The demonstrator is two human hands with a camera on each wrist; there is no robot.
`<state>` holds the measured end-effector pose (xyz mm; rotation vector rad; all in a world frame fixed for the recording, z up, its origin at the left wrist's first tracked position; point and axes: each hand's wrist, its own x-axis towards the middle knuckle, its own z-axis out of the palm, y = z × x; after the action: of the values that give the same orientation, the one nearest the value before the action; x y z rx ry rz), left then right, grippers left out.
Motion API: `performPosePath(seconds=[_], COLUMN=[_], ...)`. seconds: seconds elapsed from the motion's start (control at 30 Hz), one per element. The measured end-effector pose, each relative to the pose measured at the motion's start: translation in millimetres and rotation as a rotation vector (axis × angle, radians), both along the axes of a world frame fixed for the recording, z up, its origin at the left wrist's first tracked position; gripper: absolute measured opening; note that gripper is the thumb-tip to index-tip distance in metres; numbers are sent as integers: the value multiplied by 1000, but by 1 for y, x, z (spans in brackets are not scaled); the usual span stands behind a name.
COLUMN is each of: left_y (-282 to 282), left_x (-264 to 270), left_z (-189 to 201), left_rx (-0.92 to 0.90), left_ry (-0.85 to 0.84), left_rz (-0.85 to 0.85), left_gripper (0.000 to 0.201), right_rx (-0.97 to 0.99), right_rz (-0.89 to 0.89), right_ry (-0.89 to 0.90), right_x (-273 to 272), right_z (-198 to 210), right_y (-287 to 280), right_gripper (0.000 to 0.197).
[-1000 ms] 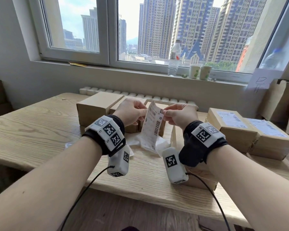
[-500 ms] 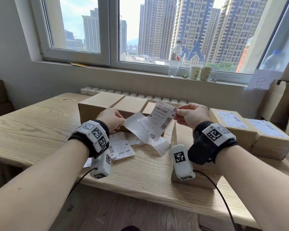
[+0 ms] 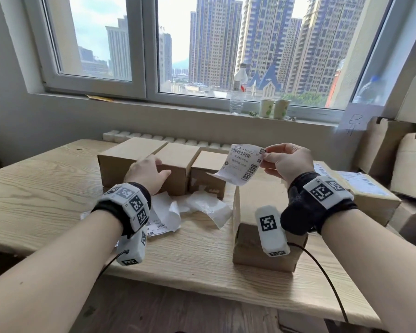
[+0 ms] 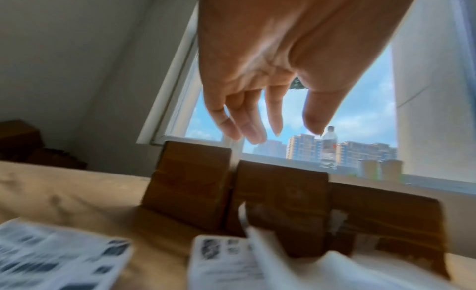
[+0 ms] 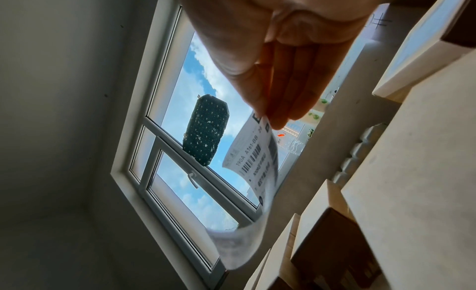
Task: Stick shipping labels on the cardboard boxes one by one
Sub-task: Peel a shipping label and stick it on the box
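My right hand (image 3: 265, 156) pinches the top corner of a peeled white shipping label (image 3: 244, 164), which hangs curled in the air above a near cardboard box (image 3: 252, 205). In the right wrist view, thumb and fingers of the right hand (image 5: 268, 116) pinch the label (image 5: 257, 162). My left hand (image 3: 157, 171) is open and empty, fingers spread close to the front of the middle box (image 3: 175, 157) in a row of three plain boxes. The left wrist view shows the left hand (image 4: 268, 129) hovering just above those boxes (image 4: 280, 184). Crumpled backing paper (image 3: 202, 207) lies on the table.
More labels (image 3: 159, 227) lie by my left wrist on the wooden table (image 3: 46, 188). Labelled boxes (image 3: 365, 188) sit at the right, with flat cardboard (image 3: 394, 152) behind them. A bottle (image 3: 237, 92) and two cups (image 3: 274, 108) stand on the windowsill.
The label came off its backing, which dropped onto the table. My left hand let go and moved toward the row of boxes. My right hand carried the label up and right.
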<state>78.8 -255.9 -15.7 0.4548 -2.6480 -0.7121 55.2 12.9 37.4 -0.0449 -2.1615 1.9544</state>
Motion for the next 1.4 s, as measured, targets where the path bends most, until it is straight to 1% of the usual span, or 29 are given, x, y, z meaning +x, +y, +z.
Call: performPosePath(seconds=[0.07,0.1,0.17,0.2,0.23,0.3,0.37,0.5,0.53,0.6,0.67,0.7,0.77,0.8,0.93,1.0,1.1,1.23,1.33,1.4], left_y=[28,43,74,87,97,113,123,138,140,145,148,149,149,149,149,148,147,146,145,144], left_x=[0,0,-1,-2,-2,-2,-2,-2,-3,-3,-5,-5,-6,-5,-4,-4,-3,-2,-2,-1], left_z=[13,19,28,30,32,33,32,32,31,31,29,28,25,24,20,20,20,19,17,17], left_rx=[30,88,269,332,365,381,417,587,613,656,686,704,734,742,763,788,824,807,663,566], left_ry=[53,40,-28,-70,-111,-157,-159,-170,-162,-128,-93,-84,-87,-96,-138,-144,-136,-138,-176,-205], left_rz=[-153,-244,-407,-463,-507,-561,-584,-612,-611,-593,-563,-552,-542,-545,-557,-565,-576,-572,-564,-555], left_gripper=[34,39,49,49,44,25,12,13,13,15,17,19,24,25,28,29,25,24,34,40], right_rx=[17,27,41,44,43,42,34,-21,-30,-24,-6,-2,16,34,97,99,126,168,238,307], right_rz=[12,19,29,29,24,6,-15,-43,-50,-65,-24,35,161,194,194,193,241,267,264,274], right_ry=[26,37,52,55,57,64,71,73,80,67,-18,-78,-186,-214,-228,-235,-259,-259,-266,-278], right_x=[3,4,7,8,9,10,10,11,10,9,10,12,16,18,17,17,19,22,26,28], right_z=[2,2,2,2,2,2,2,0,-2,-6,-11,-14,-20,-22,-29,-31,-33,-32,-28,-26], right_y=[7,11,18,23,27,38,51,69,72,77,82,83,84,84,84,84,83,81,79,77], right_gripper=[17,17,16,15,15,16,16,18,22,37,50,50,41,35,21,20,24,27,27,31])
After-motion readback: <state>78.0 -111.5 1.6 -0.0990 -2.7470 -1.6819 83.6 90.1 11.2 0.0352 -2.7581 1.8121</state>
